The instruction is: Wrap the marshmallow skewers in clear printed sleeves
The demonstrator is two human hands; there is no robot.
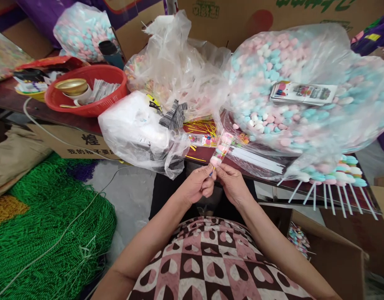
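I have the wrapped marshmallow stack in front of the torso, at the near edge of the dark red table, its lower end pinched and its upper part leaning away, just right of the loose yellow twist ties. My left hand is closed, thumb and forefinger nipping the gathered neck of the clear printed sleeve, the other fingers curled in; my right hand grips the same lower end from its side, fingertips almost touching the left's. I'd judge the stack very light, so weight should give me next to no feedback. The marshmallows look soft and springy, likely to dent under a hard squeeze, while the film seems thin, slick and apt to slide or crinkle. So I'd take hold at the gathered neck, where the film bunches, and leave the pink and white body uncrushed. I can't tell whether a stick runs inside, as the fingers cover that end; the unwrapped marshmallow skewers at the table's right corner have pale sticks that look stiffer and better to grip.
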